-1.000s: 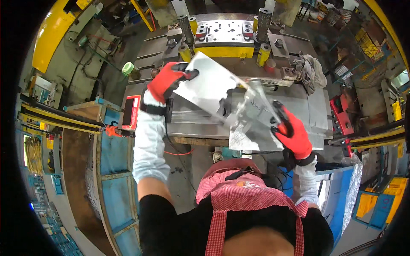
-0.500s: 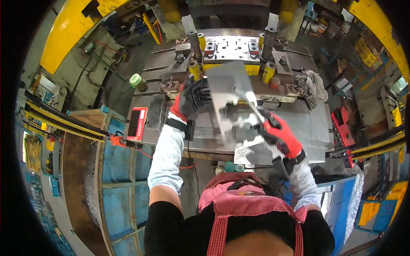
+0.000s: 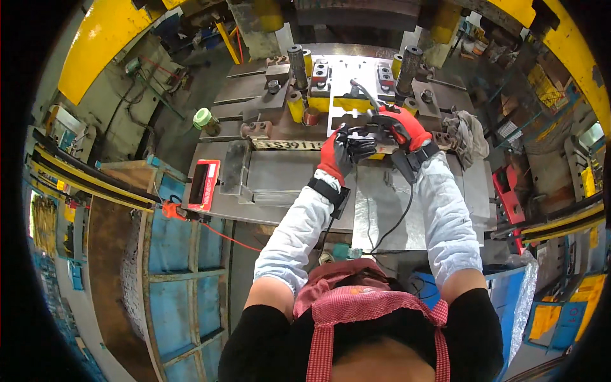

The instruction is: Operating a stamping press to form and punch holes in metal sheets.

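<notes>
A flat metal plate (image 3: 341, 107) with cutouts along its near end reaches over the yellow-edged die block (image 3: 319, 104) of the press. My left hand (image 3: 347, 151), in a red and black glove, is closed at the plate's near end, its dark fingers pointing right. My right hand (image 3: 402, 129), gloved alike, is closed round a thin rod-like tool (image 3: 366, 93) that slants up and left over the plate. Both hands partly hide the plate's near edge. Dark posts (image 3: 296, 67) stand either side of the die.
On the bench left lie a red-edged box (image 3: 204, 184) and a stack of clear-looking sheets (image 3: 277, 194). Flat grey sheets (image 3: 391, 210) are nearer me on the right. A grey rag (image 3: 468, 137) hangs at right; a green-lidded jar (image 3: 203, 119) stands at left. A black cable runs from my right wrist.
The plate has moved forward from above the bench onto the die and now lies flatter. My left hand has come right and nearer me; my right hand has moved forward with the tool.
</notes>
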A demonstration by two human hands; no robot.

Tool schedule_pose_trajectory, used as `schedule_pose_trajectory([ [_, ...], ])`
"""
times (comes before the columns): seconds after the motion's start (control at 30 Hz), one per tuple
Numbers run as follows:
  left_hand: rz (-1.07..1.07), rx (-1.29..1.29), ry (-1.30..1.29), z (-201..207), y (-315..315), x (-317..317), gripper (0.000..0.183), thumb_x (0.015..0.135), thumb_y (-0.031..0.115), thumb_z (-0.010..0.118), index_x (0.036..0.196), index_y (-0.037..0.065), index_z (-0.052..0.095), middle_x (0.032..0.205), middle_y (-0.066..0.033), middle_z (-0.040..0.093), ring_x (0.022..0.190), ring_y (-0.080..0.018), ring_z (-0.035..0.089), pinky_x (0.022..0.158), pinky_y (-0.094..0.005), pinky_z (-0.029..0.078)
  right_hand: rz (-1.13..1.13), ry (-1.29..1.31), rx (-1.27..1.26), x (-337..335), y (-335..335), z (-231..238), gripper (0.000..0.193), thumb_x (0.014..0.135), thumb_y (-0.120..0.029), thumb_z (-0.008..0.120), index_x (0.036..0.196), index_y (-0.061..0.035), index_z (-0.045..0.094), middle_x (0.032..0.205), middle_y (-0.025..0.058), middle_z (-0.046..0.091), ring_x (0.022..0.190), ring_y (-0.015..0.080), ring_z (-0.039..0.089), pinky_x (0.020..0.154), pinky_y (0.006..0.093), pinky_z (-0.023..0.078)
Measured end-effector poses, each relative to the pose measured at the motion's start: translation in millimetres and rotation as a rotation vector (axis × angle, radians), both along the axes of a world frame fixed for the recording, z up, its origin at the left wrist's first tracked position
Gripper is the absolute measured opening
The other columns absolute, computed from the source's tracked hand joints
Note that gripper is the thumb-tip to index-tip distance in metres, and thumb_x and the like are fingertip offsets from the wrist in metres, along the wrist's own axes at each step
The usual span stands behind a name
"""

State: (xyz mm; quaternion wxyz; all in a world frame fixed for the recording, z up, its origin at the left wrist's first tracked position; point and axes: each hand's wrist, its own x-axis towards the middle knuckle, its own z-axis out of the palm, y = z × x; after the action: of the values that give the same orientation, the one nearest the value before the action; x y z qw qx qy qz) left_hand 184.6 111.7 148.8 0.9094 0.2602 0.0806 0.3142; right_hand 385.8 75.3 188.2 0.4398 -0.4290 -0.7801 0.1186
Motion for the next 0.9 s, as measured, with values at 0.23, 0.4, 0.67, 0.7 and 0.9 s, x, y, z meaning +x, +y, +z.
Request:
schedule_pose_trajectory([
  [0.23, 0.024, -0.067, 0.076, 6, -3, -16, 0.050, 0.090, 0.039, 0.032, 0.111, -0.003, 0.052, 0.092, -0.0168, 0.063, 0.073, -0.0267, 0.064, 0.071, -0.0373, 0.053, -0.263, 0.948, -0.476, -57, -118, 17, 0.047, 0.085, -0.015, 0.056, 0.127, -0.0035, 0.039, 0.078, -0.0022, 0.047, 0.063, 0.0030, 0.044, 0.053, 0.0178, 0.038],
  [0.4, -0.029, -0.100, 0.044, -3, 4, -9, 0.052, 0.090, 0.042, 0.032, 0.113, -0.001, 0.050, 0.099, -0.0228, 0.059, 0.081, -0.0354, 0.061, 0.078, -0.0452, 0.049, -0.607, 1.029, -0.653, -23, -244, -98, 0.041, 0.085, -0.012, 0.052, 0.124, -0.0058, 0.041, 0.083, 0.0042, 0.058, 0.052, 0.0080, 0.049, 0.045, 0.0237, 0.042],
  [0.67, 0.050, -0.052, 0.127, 8, -5, -5, 0.051, 0.088, 0.041, 0.034, 0.107, -0.002, 0.055, 0.090, -0.0192, 0.062, 0.077, -0.0306, 0.062, 0.073, -0.0411, 0.051, -0.474, 1.625, -0.665, -1, -292, -158, 0.015, 0.087, -0.023, 0.052, 0.096, -0.0116, 0.048, 0.074, 0.0087, 0.055, 0.047, 0.0178, 0.047, 0.041, 0.0317, 0.038],
  [0.7, 0.101, -0.047, 0.168, 10, -8, -4, 0.052, 0.087, 0.041, 0.034, 0.106, -0.003, 0.055, 0.086, -0.0184, 0.063, 0.076, -0.0299, 0.062, 0.072, -0.0402, 0.051, -0.464, 1.656, -0.681, 2, -292, -163, 0.015, 0.087, -0.023, 0.051, 0.095, -0.0110, 0.048, 0.073, 0.0087, 0.054, 0.047, 0.0176, 0.045, 0.042, 0.0317, 0.037],
  [0.9, 0.125, -0.018, 0.132, 13, -11, -2, 0.048, 0.088, 0.036, 0.035, 0.104, -0.005, 0.055, 0.086, -0.0171, 0.063, 0.073, -0.0276, 0.062, 0.070, -0.0377, 0.052, -0.282, 1.736, -0.726, 25, -299, -202, 0.014, 0.086, -0.019, 0.052, 0.094, -0.0107, 0.045, 0.075, 0.0098, 0.054, 0.050, 0.0226, 0.048, 0.045, 0.0363, 0.040],
])
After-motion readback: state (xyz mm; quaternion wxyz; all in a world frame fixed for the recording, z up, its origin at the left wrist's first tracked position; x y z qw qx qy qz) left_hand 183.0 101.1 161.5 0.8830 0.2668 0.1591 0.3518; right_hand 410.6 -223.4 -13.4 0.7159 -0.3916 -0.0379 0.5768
